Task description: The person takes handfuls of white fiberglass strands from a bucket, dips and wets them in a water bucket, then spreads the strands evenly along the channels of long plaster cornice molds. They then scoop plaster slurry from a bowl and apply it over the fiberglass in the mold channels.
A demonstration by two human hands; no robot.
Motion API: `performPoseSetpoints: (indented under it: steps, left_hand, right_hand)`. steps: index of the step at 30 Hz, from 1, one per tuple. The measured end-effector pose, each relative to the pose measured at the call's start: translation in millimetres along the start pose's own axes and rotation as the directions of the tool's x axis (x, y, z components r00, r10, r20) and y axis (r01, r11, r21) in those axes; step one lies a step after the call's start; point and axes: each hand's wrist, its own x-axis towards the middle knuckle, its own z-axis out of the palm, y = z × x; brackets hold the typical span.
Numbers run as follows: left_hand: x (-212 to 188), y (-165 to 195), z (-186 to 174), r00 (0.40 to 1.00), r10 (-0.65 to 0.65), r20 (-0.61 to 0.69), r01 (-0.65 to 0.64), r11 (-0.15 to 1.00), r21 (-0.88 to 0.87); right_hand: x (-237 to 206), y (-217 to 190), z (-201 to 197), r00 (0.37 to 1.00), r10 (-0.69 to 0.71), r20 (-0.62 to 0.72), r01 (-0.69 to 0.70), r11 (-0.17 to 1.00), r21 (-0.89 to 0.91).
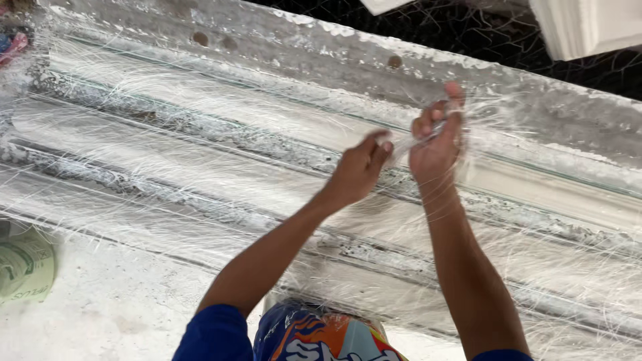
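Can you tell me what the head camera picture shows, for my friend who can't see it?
Two bare hands, the left hand and right hand, pull a bundle of thin white fibres between them. Below lies a long white ridged mould strewn with loose fibres.

The green-printed sack (23, 267) (far left) is cut off by the frame's edge.
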Motion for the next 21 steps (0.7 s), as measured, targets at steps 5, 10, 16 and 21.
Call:
performPoseSetpoints:
  steps: [5,10,16,21]
  left_hand:
    - [11.2,-21.5,-6.6,0.984,0.14,-0.108,-0.115,0.97,0.214]
    - [40.3,-39.9,-65.1,0.995,-0.082,-0.055,0.085,0.432,0.898]
    - [12.2,33.8,66.3,0.996,-0.051,0.072,0.053,0.998,-0.02]
    - [7.2,11.8,104.1,0.997,0.07,-0.02,-0.071,0.993,-0.094]
  right_hand:
    - [31.2,-81.8,-57.8,0.98,-0.138,-0.141,0.077,0.925,-0.371]
    - [69.9,-167.6,-124.2,0.948,-0.295,-0.116,0.252,0.924,-0.288]
    - [-4.0,-70.5,-56.8,0.992,-0.059,-0.115,0.052,0.997,-0.063]
    - [-6.0,-92.8,-55.9,0.992,-0.03,-0.126,-0.008,0.957,-0.289]
